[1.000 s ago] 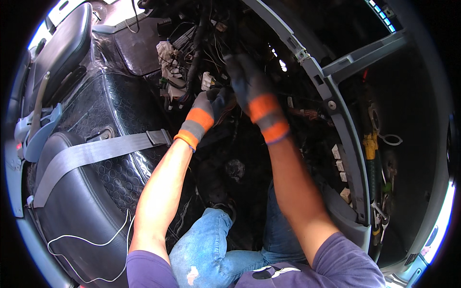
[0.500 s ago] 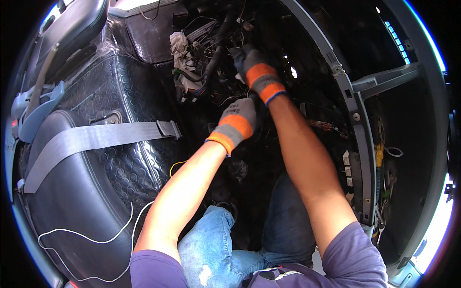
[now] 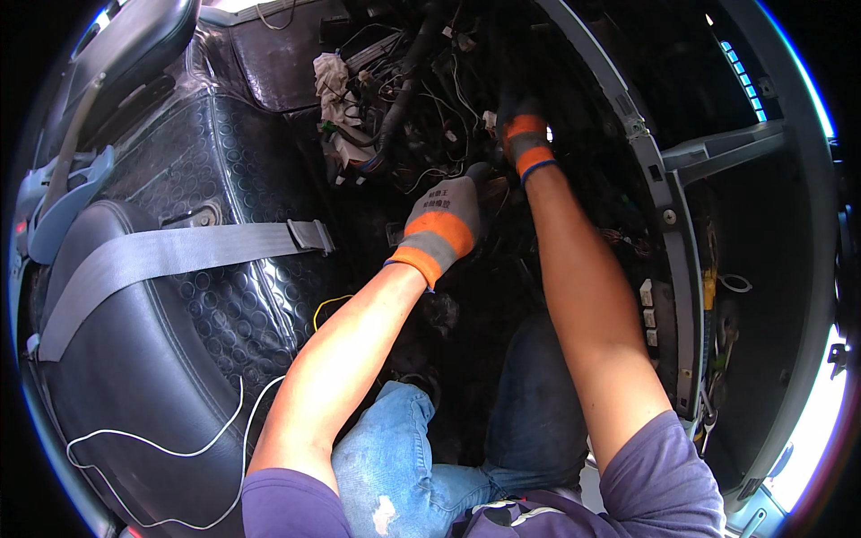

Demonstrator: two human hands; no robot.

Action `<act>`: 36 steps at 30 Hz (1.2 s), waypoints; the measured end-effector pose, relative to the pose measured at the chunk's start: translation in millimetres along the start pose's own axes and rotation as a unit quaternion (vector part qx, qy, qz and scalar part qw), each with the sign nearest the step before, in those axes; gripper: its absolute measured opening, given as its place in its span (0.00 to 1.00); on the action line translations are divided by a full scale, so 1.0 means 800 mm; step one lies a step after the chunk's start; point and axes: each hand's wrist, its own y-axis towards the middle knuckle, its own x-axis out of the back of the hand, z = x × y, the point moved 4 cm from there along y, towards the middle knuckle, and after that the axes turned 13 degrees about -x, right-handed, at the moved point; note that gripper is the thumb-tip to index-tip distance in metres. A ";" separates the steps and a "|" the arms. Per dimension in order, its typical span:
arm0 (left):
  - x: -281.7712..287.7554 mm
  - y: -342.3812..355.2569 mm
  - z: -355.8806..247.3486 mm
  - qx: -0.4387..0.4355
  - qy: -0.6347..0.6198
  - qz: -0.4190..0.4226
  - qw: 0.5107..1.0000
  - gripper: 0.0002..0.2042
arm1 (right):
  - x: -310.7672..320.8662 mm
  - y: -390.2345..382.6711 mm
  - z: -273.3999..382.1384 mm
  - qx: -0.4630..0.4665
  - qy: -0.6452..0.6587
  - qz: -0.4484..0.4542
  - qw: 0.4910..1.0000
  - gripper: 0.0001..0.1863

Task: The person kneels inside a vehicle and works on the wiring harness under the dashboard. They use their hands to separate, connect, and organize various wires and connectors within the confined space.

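The seat (image 3: 134,377) is lying at the left, with the belt (image 3: 170,255) crossing over it. The wire bundle (image 3: 404,99) is hanging ahead, and the crumpled cloth (image 3: 330,81) is sitting just left of it. The door frame (image 3: 668,224) is standing at the right.

A grey seat belt (image 3: 170,255) is stretched across the black seat (image 3: 134,377). A thin white wire (image 3: 179,448) is draped over its lower cushion.

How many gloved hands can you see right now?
2. The left hand is at the centre, by the wire tangle. The right hand reaches higher into the dark wiring, its fingers hidden. No other hands show.
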 end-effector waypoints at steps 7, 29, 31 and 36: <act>-0.028 0.001 -0.004 0.014 -0.005 0.032 0.999 0.20 | 0.001 0.012 -0.008 0.045 0.059 -0.081 0.994 0.32; -0.100 -0.009 0.042 0.108 -0.356 -0.210 0.904 0.31 | 0.005 -0.090 0.057 0.122 -0.091 0.036 0.988 0.26; -0.102 -0.005 0.039 0.064 -0.435 -0.222 0.870 0.30 | 0.017 -0.095 0.055 0.130 -0.060 0.041 0.989 0.26; -0.077 -0.006 0.038 0.022 -0.539 -0.199 0.818 0.31 | 0.022 -0.099 0.045 0.177 0.031 0.092 0.979 0.27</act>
